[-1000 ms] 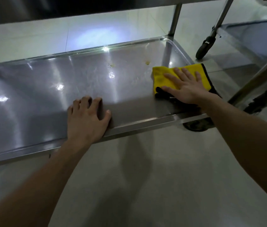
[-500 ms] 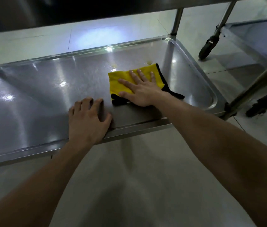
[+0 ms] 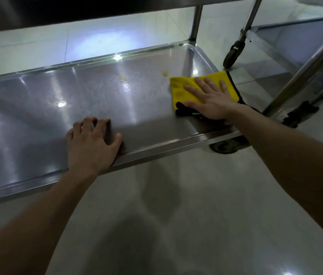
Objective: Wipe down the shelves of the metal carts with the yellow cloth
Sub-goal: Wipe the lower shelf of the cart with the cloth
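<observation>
The low shelf of a metal cart (image 3: pixel 37 108) fills the upper half of the view, shiny with light glare. A yellow cloth (image 3: pixel 180 90) with a black edge lies flat near the shelf's right end. My right hand (image 3: pixel 212 100) presses on the cloth with straight, spread fingers. My left hand (image 3: pixel 91 141) rests on the shelf's near rim, fingers bent with the tips on the shelf surface, holding nothing. Two small yellowish stains (image 3: pixel 165 73) mark the shelf just left of the cloth and further left.
A second metal cart's shelf (image 3: pixel 299 42) stands to the right, with a black caster wheel (image 3: pixel 233 56) and slanted metal legs (image 3: pixel 303 72). An upper shelf (image 3: pixel 77 10) overhangs at the top. Another caster (image 3: pixel 226 145) sits under the near right corner. Grey tiled floor lies below.
My right hand slid the cloth left to the shelf's middle, then back right to near the right end. My left hand stayed on the near rim.
</observation>
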A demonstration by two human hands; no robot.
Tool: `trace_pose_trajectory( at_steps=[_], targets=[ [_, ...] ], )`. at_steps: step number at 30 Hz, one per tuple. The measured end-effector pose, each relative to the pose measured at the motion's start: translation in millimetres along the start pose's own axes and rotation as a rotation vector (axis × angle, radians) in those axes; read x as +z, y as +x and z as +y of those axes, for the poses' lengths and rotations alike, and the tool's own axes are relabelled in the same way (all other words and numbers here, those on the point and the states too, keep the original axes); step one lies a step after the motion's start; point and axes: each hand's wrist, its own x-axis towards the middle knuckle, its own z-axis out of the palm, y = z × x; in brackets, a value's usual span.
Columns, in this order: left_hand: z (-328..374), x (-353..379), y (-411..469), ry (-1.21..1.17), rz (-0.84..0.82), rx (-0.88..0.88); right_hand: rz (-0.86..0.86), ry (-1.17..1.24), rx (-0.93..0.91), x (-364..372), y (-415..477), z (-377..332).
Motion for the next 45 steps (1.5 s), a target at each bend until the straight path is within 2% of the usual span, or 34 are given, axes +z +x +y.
trace_pose_trajectory(
  at_steps=[6, 10, 14, 16, 21, 28, 32, 37, 42, 45],
  targets=[
    [3, -1, 0, -0.006, 0.018, 0.005, -0.016, -0.009, 0.004, 19, -70, -13],
    [4, -3, 0, 0.003, 0.003, -0.003, -0.041, 0.000, -0.023, 20, -81, -72],
    [3, -2, -1, -0.003, 0.004, 0.002, -0.060, -0.019, -0.175, 27, -76, -150],
    [1, -2, -1, -0.015, 0.005, 0.002, -0.055, -0.021, -0.231, 29, -74, -166],
    [-2, -3, -1, -0.042, -0.001, 0.010, -0.037, 0.040, -0.272, 23, -74, -124],
    [-2, -3, -1, -0.035, -0.012, 0.012, -0.056, -0.018, -0.041, -1, -33, -12],
    [2, -2, -2, -0.004, -0.011, 0.011, -0.030, -0.028, 0.038, -6, 10, 4],
    [5, -1, -2, 0.021, 0.020, 0.001, 0.000, -0.017, 0.053, -4, 54, -45],
    [2, 0, -2, 0.027, 0.031, -0.004, -0.012, -0.017, -0.087, 3, 67, -134],
    [1, -1, -3, 0.019, 0.020, 0.001, -0.004, -0.034, -0.152, 11, 50, -155]
  ],
)
